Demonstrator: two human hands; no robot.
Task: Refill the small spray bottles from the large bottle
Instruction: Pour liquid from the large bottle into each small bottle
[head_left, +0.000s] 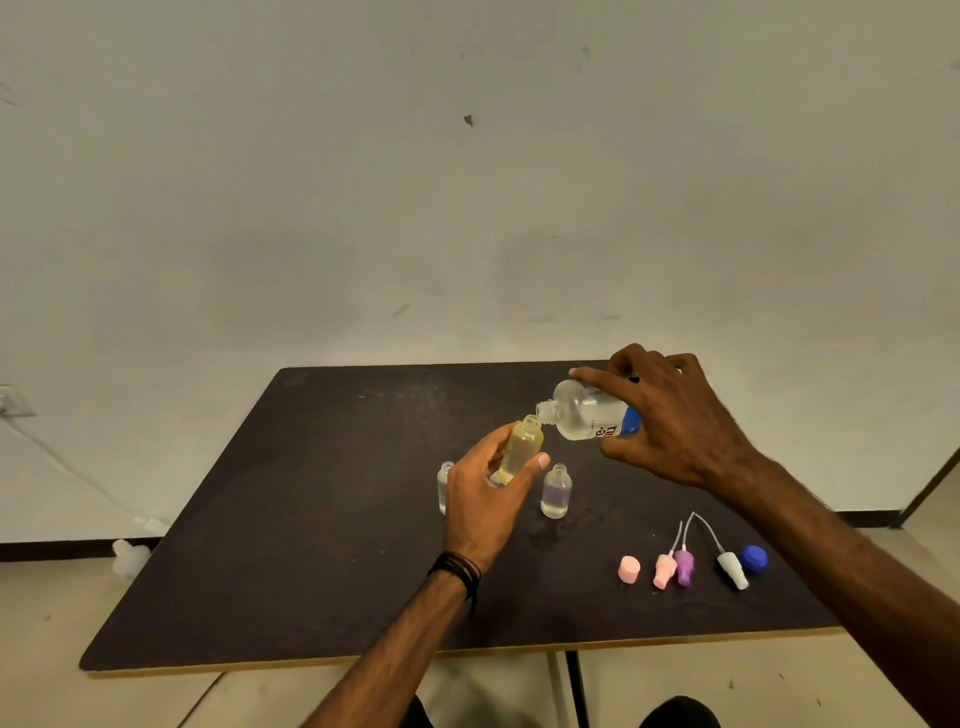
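My left hand (483, 504) grips a small yellowish spray bottle (522, 448), open at the top and tilted a little to the right, above the dark table (311, 519). My right hand (670, 415) holds the large clear bottle (582, 410) with a blue-and-white label, tipped on its side. Its open neck touches the small bottle's mouth. A second small open bottle (556, 491) with a purple tint stands just right of my left hand. A third small clear bottle (443, 486) stands partly hidden behind that hand.
On the table at the front right lie a pink cap (629, 570), a pink spray head (664, 570), a purple spray head (684, 566), a white spray head (732, 569) with tubes, and a blue cap (754, 559). A white object (129, 557) lies on the floor at left.
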